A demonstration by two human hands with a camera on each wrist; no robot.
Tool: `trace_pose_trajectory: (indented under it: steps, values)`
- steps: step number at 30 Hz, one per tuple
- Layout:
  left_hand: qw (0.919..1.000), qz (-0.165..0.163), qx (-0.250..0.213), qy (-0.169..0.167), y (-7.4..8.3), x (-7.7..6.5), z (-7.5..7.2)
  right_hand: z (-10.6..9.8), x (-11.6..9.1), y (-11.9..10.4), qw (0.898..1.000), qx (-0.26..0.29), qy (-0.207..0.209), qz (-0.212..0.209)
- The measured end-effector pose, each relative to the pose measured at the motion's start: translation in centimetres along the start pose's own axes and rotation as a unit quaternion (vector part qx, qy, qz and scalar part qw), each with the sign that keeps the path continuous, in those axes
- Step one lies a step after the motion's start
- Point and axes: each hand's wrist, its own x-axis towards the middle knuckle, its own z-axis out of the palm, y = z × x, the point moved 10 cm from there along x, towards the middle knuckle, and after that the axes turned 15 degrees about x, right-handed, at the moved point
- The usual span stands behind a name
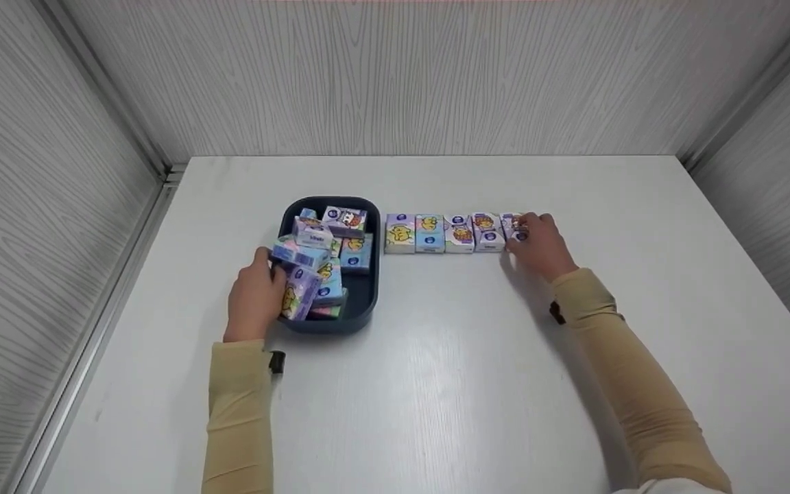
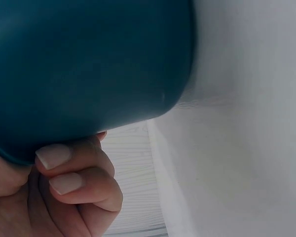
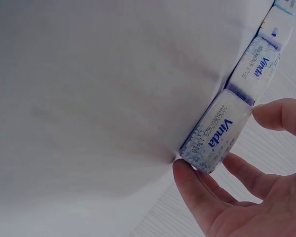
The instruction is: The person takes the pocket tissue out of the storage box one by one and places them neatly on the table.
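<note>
My left hand (image 1: pixel 254 295) grips the left rim of a dark blue plastic bin (image 1: pixel 361 298), its fingers curled against the outside wall in the left wrist view. Inside the bin lie several small purple and blue tissue packs (image 1: pixel 328 281) in a loose heap. My right hand (image 1: pixel 544 248) holds the tissue pack (image 3: pixel 214 133) at the right end of a row. In the right wrist view, the thumb touches one corner and fingers reach around the far end. That pack stands against its neighbour (image 3: pixel 254 69), with "Vinda" printed on the side facing the camera.
Other tissue packs (image 1: pixel 429 233) form a straight row to the right of the bin, side by side. All stand on a white table (image 1: pixel 409 391). Pale wood-grain panels (image 1: pixel 422 75) rise behind the table and at both sides.
</note>
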Motion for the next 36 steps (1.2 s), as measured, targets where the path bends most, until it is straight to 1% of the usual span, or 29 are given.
trace_pose_trajectory:
  steps: [8, 13, 18, 22, 27, 29, 36]
  values:
    - [0.9999, 0.001, 0.000, 0.010, 0.1, -0.1, -0.2, 0.1, -0.2, 0.0, 1.000, 0.009, 0.004, 0.000]
    - [0.9999, 0.003, 0.002, 0.014, 0.2, 0.0, -0.3, 0.0, -0.2, -0.2, 1.000, 0.005, 0.009, 0.006]
    - [1.0000, 0.000, -0.001, 0.008, 0.1, 0.0, -0.1, -0.1, -0.2, -1.2, 1.000, -0.008, 0.015, -0.005]
    - [1.0000, -0.004, -0.003, 0.002, 0.0, -0.1, -0.1, 0.4, 0.0, -2.6, 1.000, 0.000, 0.017, -0.021]
    - [1.0000, -0.003, -0.003, 0.003, 0.1, -0.1, -0.2, 1.7, 0.1, -5.1, 0.999, 0.019, 0.009, -0.029]
    - [1.0000, -0.003, -0.002, 0.005, 0.1, -0.1, -0.2, 2.6, 0.1, -6.3, 0.999, 0.026, 0.000, -0.036]
    - [1.0000, -0.004, -0.002, 0.008, 0.0, -0.1, -0.2, 6.4, -0.2, -11.0, 0.995, 0.035, -0.043, -0.086]
